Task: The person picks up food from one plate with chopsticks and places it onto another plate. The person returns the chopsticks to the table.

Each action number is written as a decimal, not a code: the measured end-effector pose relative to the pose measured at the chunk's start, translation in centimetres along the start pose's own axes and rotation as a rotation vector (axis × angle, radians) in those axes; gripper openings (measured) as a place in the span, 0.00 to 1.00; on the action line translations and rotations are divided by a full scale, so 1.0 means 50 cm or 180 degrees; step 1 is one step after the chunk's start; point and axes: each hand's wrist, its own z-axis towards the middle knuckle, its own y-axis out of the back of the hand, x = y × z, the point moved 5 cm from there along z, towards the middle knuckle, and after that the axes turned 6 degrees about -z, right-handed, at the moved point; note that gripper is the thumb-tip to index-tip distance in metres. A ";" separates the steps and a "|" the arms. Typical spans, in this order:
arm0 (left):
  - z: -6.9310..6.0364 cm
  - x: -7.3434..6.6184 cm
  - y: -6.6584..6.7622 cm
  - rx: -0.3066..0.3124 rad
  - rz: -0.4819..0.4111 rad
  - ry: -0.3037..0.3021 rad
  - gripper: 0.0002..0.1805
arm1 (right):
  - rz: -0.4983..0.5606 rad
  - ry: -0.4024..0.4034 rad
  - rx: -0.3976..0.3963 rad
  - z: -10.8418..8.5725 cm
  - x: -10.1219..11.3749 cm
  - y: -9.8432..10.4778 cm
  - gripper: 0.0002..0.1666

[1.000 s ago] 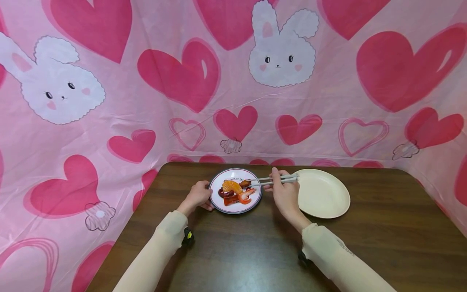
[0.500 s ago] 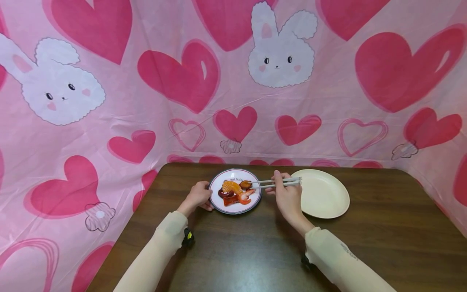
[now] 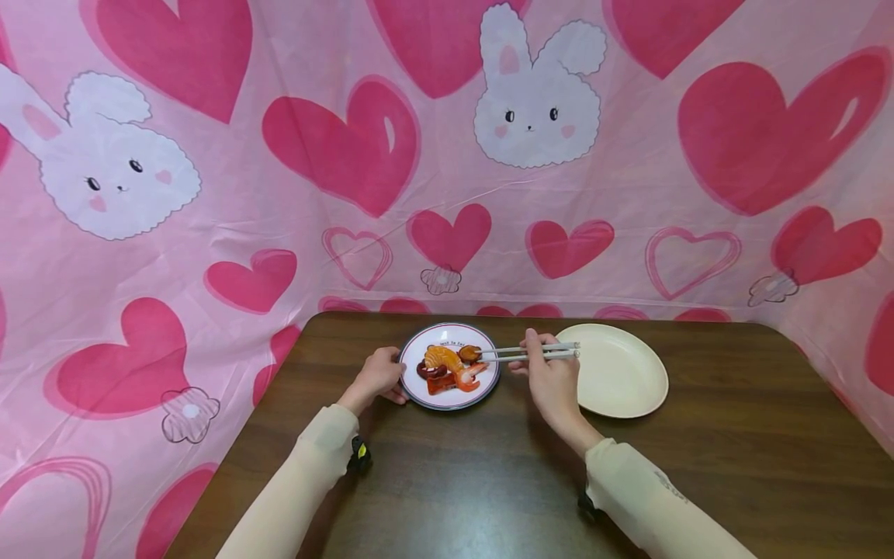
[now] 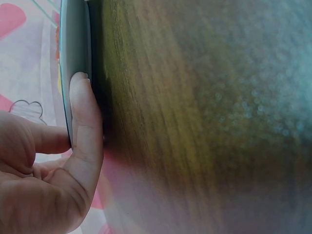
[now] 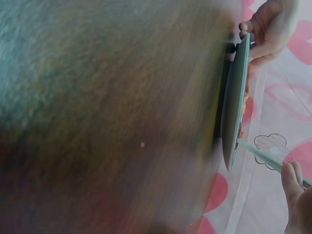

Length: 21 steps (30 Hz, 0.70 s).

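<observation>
My left hand pinches the left rim of a small round white plate with a dark edge. In the left wrist view, one finger lies under that plate. Food pieces sit on it: an orange slice, a shrimp, a reddish-brown slab, a dark red curled piece and a brown piece. My right hand holds a pair of pale chopsticks pointing left. Their tips meet the brown piece's right side; whether they grip it I cannot tell.
A larger cream oval plate stands to the right, partly behind my right hand. Both plates are near the back of the brown wooden table. A pink curtain with hearts and rabbits hangs behind.
My right hand and the chopsticks have shifted slightly right. The brown piece has turned and lies a little differently at the plate's upper right. My left hand stays on the rim.
</observation>
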 end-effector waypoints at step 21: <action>-0.001 -0.003 0.000 -0.0004 0.0000 -0.0011 0.25 | 0.0140 0.0047 -0.0071 0.003 0.014 0.019 0.25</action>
